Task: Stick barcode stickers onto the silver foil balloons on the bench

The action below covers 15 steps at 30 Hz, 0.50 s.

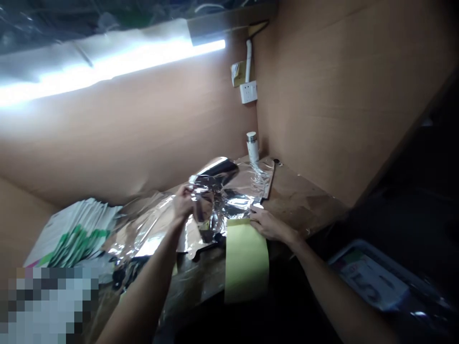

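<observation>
Left hand [183,203]: grasping silver film [203,203]; pinch lightly.
Right hand [265,222]: over yellow sheet [246,263], grip unclear; keep it flat.

Shiny silver foil [236,208], creased and mirror-bright, spreads between the 2 grips, left [183,203] and right [264,222], and past both sides. Just beyond the left grip, 1 curled fold rises, dark along its right side. 1 pale yellow paper strip [246,260], smooth and slightly bowed, extends nearer the wearer from its upper right corner at the right grip's fingers.
</observation>
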Motion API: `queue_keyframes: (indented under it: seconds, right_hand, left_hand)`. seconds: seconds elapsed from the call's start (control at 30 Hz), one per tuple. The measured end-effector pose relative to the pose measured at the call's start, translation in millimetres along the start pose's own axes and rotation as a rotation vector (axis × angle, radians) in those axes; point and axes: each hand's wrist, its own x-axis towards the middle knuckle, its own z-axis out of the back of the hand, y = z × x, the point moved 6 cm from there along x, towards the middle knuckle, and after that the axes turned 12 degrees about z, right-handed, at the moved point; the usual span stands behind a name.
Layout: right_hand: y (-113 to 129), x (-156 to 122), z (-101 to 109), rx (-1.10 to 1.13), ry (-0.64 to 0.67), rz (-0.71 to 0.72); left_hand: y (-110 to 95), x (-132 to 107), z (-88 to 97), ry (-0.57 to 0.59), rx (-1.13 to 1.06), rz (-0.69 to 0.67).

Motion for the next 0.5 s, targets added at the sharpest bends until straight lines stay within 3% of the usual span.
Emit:
queue_keyframes:
  seconds: [0.07, 0.13, 0.17, 0.23, 0.3, 0.37, 0.43, 0.5]
  right_hand:
    - [-13, 7, -9, -0.075, 0.005, -0.033]
    - [-23, 5, -18, -0.117, 0.014, -0.046]
    - [-28, 2, -23, -0.142, 0.022, -0.055]
    - [-37, -4, -30, -0.183, 0.037, -0.067]
    - [-45, -6, -34, -0.18, 0.034, -0.056]
    - [-46, -5, -33, -0.12, 0.013, -0.037]
    - [-37, -5, -26, 0.008, -0.003, -0.012]
    - [-24, -6, -13, 0.175, 0.0, -0.037]
  left_hand:
    - [2, 6, 77.2, -0.158, -0.118, 0.058]
    - [10, 3, 141.4, -0.225, -0.214, 0.131]
    - [15, -2, 165.3, -0.232, -0.254, 0.16]
    - [25, -13, 195.5, -0.221, -0.325, 0.18]
    - [32, -20, 206.5, -0.214, -0.396, 0.149]
    - [36, -20, 202.9, -0.205, -0.463, 0.105]
    - [36, -15, 186.8, -0.177, -0.519, 0.083]
    - [30, -11, 158.9, -0.131, -0.568, 0.082]
